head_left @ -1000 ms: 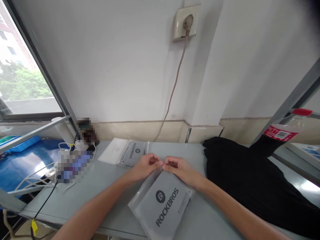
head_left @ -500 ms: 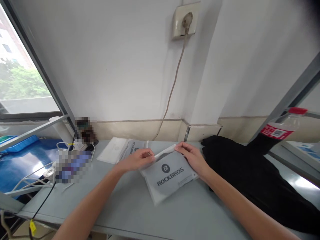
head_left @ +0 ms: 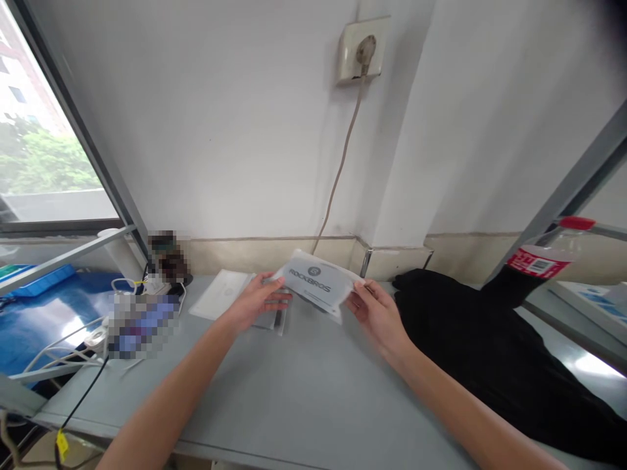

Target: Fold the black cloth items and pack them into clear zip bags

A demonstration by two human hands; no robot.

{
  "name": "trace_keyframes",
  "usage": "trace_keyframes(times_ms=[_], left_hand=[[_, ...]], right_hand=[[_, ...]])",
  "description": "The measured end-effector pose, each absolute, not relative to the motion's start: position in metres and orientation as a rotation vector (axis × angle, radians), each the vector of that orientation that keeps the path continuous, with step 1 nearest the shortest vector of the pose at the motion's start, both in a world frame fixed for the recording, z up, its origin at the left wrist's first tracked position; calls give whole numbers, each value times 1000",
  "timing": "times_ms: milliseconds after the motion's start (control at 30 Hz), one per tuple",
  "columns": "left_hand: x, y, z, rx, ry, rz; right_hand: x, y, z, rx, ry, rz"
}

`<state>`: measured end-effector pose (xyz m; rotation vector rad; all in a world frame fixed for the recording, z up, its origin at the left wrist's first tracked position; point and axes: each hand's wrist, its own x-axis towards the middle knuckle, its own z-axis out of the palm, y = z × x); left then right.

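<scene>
Between my two hands a frosted plastic pouch printed ROCKBROS (head_left: pixel 313 282) is held tilted above the grey table. My left hand (head_left: pixel 258 299) grips its left edge with the thumb on top and the fingers beneath. At its right edge, my right hand (head_left: pixel 375 310) pinches the pouch between thumb and fingers. Behind and below my left hand lie a flat white pouch (head_left: pixel 220 294) and another grey pouch (head_left: pixel 268 318), partly covered by the hand.
Black cloth (head_left: pixel 455 339) lies on the table (head_left: pixel 294 405) at the right, with a cola bottle (head_left: pixel 536 264) standing behind it. White cables (head_left: pixel 73 346) and a blurred-out item (head_left: pixel 147 323) are at the left. A plugged-in cord (head_left: pixel 343 156) hangs down the wall.
The held pouch has risen toward the wall and tipped flatter, its print now slanting down to the right. My left hand has moved slightly left, over the grey pouch.
</scene>
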<state>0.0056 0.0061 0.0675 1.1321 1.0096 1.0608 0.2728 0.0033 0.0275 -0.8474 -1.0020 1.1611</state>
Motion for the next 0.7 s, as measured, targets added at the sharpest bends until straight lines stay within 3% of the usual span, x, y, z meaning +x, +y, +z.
trace_keyframes(times_ms=[167, 267, 467, 700], left_hand=[[-12, 24, 73, 1145, 1179, 1318], [-35, 42, 76, 1291, 1396, 1344], [-54, 58, 62, 1861, 1870, 949], [-22, 43, 19, 2512, 1732, 493]], right_hand=[[259, -24, 44, -710, -1410, 1710], [254, -33, 42, -671, -1667, 1847], [252, -26, 22, -859, -1817, 1766], [252, -23, 16, -865, -1816, 1765]])
